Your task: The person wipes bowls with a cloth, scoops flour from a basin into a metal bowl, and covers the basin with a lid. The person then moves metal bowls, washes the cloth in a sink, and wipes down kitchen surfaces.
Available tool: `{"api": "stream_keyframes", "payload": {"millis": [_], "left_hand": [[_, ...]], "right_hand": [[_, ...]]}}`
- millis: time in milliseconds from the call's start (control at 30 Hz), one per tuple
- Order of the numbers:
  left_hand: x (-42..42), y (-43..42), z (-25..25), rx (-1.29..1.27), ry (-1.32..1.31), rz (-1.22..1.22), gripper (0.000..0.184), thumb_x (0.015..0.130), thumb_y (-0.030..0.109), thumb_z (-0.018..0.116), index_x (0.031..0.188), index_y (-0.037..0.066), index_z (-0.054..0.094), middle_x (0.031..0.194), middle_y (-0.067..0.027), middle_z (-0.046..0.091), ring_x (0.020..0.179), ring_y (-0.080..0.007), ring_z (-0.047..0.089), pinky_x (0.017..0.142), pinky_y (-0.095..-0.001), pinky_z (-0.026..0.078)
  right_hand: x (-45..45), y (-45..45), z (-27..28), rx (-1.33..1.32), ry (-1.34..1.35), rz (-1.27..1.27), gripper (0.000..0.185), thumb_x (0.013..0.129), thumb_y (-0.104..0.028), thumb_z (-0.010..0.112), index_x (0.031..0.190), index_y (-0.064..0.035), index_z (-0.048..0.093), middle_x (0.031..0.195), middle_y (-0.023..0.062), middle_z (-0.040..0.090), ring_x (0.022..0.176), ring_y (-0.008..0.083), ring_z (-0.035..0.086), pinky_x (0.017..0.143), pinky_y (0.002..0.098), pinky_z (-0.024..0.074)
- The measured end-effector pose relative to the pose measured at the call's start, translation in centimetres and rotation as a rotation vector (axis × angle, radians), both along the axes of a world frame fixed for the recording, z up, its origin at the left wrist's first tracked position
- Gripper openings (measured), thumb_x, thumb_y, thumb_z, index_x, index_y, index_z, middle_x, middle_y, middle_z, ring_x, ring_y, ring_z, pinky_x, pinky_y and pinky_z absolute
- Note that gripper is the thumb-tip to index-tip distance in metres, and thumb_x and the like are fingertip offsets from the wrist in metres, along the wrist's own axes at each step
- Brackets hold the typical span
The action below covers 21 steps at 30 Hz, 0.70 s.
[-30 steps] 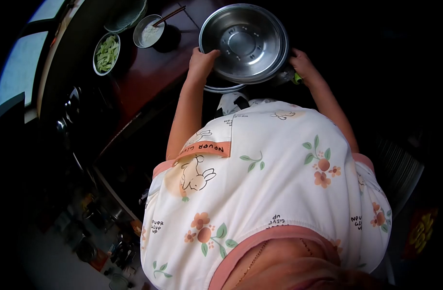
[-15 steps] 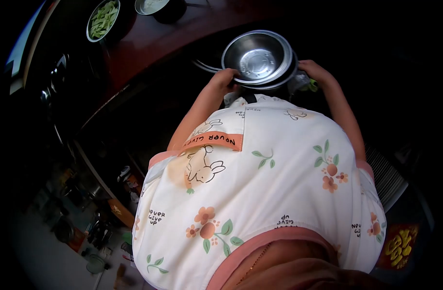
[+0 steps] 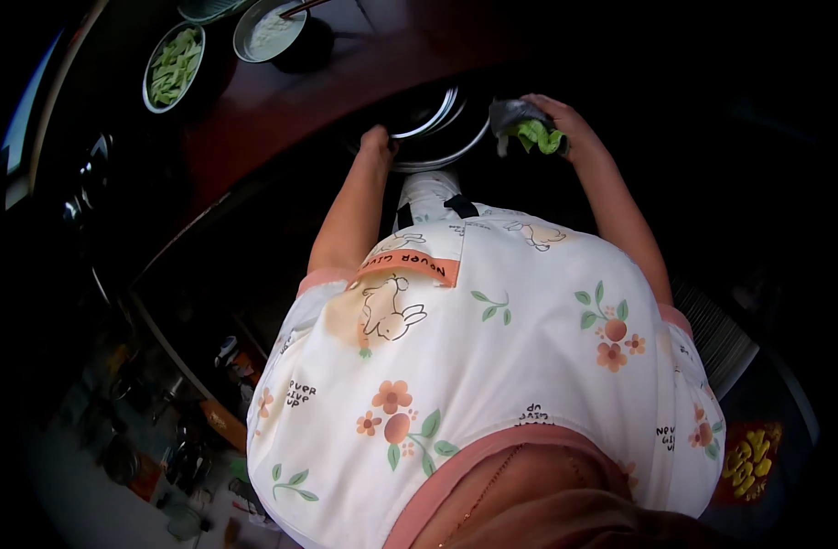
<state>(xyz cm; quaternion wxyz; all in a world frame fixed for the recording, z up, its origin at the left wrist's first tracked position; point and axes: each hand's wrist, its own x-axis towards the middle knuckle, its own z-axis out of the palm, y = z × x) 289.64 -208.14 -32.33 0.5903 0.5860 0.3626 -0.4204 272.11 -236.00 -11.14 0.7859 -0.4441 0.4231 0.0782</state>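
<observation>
My left hand (image 3: 378, 144) is closed on the rim of a stack of metal bowls (image 3: 430, 166), partly below the dark red table's edge. Their insides are mostly in shadow. Off to the right of the bowls, my right hand (image 3: 558, 126) grips a grey plastic bag (image 3: 511, 115). Something green and leafy-looking (image 3: 540, 138) pokes out of the bag; its exact kind is unclear.
On the dark red table (image 3: 364, 46) stand a bowl of cut green vegetables (image 3: 175, 66) and a bowl of white stuff (image 3: 271, 32) with chopsticks (image 3: 302, 8). Kitchen items crowd the lower left floor area. A red and yellow package (image 3: 753, 462) lies lower right.
My right hand has left the bowls' right side and moved up with the plastic bag. The bowls have shifted left and tilted, going lower under the table edge with my left hand.
</observation>
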Motion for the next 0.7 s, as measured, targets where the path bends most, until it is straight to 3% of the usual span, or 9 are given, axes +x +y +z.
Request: {"api": "stream_keyframes", "payload": {"millis": [100,200,233,267,300,367,433,500,700], "left_hand": [[0.4,-3.0,-0.4,-0.014,-0.090,0.173,0.018,0.084,0.020,0.057,0.096,0.006,0.057,0.082,-0.0084,0.058,0.068,-0.0185,0.057,0.051,-0.0258,0.043],[3.5,-4.3,-8.6,-0.123,-0.132,0.006,0.034,0.088,0.037,0.051,0.108,0.010,0.054,0.097,-0.0089,0.062,0.089,-0.0194,0.060,0.066,-0.0394,0.051],[3.0,-5.4,-3.4,-0.056,-0.168,-0.062,0.031,0.090,0.030,0.048,0.104,0.004,0.054,0.103,-0.0144,0.058,0.099,-0.0242,0.054,0.077,-0.0440,0.048],[2.9,-4.4,-5.3,-0.054,-0.175,-0.058,0.031,0.090,0.030,0.048,0.104,0.004,0.054,0.103,-0.0144,0.058,0.099,-0.0242,0.054,0.077,-0.0440,0.048],[1.9,-1.7,-7.0,-0.008,-0.569,-0.335,0.025,0.087,0.027,0.054,0.096,0.004,0.057,0.090,-0.0108,0.058,0.083,-0.0197,0.055,0.065,-0.0352,0.045],[1.9,0.6,-4.2,0.110,-0.820,-0.644,0.022,0.084,0.025,0.060,0.084,0.003,0.060,0.075,-0.0063,0.058,0.064,-0.0141,0.055,0.053,-0.0262,0.041],[0.1,2.6,4.9,0.079,-0.568,-0.723,0.025,0.083,0.025,0.056,0.084,0.003,0.067,0.074,-0.0057,0.066,0.065,-0.0168,0.062,0.064,-0.0279,0.049],[-4.0,5.3,10.0,-0.060,-0.354,-0.453,0.022,0.088,0.018,0.056,0.096,-0.001,0.063,0.082,-0.0102,0.067,0.069,-0.0160,0.064,0.058,-0.0254,0.049],[-5.8,13.5,11.5,0.233,-0.146,-0.382,0.028,0.090,0.014,0.051,0.113,-0.001,0.056,0.089,-0.0120,0.065,0.072,-0.0177,0.063,0.059,-0.0272,0.050]], "right_hand": [[1.7,-0.6,1.0,0.015,-0.183,-0.133,0.025,0.093,-0.024,0.051,0.108,-0.0071,0.062,0.100,0.0084,0.065,0.089,0.0175,0.064,0.076,0.0287,0.0545],[4.9,-1.6,1.1,0.024,-0.312,-0.198,0.024,0.093,-0.019,0.052,0.110,-0.0056,0.061,0.101,0.0070,0.065,0.092,0.0161,0.064,0.080,0.0277,0.0529],[5.9,-2.0,0.7,-0.045,-0.336,-0.195,0.024,0.093,-0.018,0.052,0.111,-0.0052,0.061,0.103,0.0071,0.064,0.092,0.0159,0.063,0.081,0.0275,0.0525],[6.7,-2.4,0.6,-0.043,-0.342,-0.191,0.024,0.093,-0.018,0.052,0.111,-0.0052,0.061,0.103,0.0071,0.064,0.092,0.0159,0.063,0.081,0.0275,0.0525],[6.3,-1.4,0.3,-0.159,-0.366,-0.219,0.024,0.093,-0.018,0.052,0.112,-0.0060,0.061,0.104,0.0070,0.064,0.092,0.0156,0.063,0.081,0.0274,0.0520],[8.3,-2.8,-2.0,-0.402,-0.342,-0.208,0.025,0.093,-0.017,0.051,0.114,-0.0077,0.061,0.106,0.0065,0.064,0.094,0.0163,0.062,0.084,0.0283,0.0495],[10.6,-3.7,-7.1,-0.814,-0.312,-0.054,0.035,0.090,-0.022,0.056,0.121,-0.0059,0.056,0.123,0.0125,0.055,0.114,0.0238,0.053,0.096,0.0331,0.0414],[8.8,-2.1,-4.8,-1.627,-0.172,0.268,0.053,0.084,-0.024,0.059,0.131,-0.0074,0.044,0.138,0.0175,0.039,0.131,0.0349,0.033,0.107,0.0496,0.0246],[11.7,7.1,0.5,-1.544,-0.452,0.752,0.052,0.087,-0.024,0.057,0.135,-0.0165,0.039,0.145,0.0071,0.031,0.136,0.0248,0.025,0.112,0.0442,0.0198]]}}
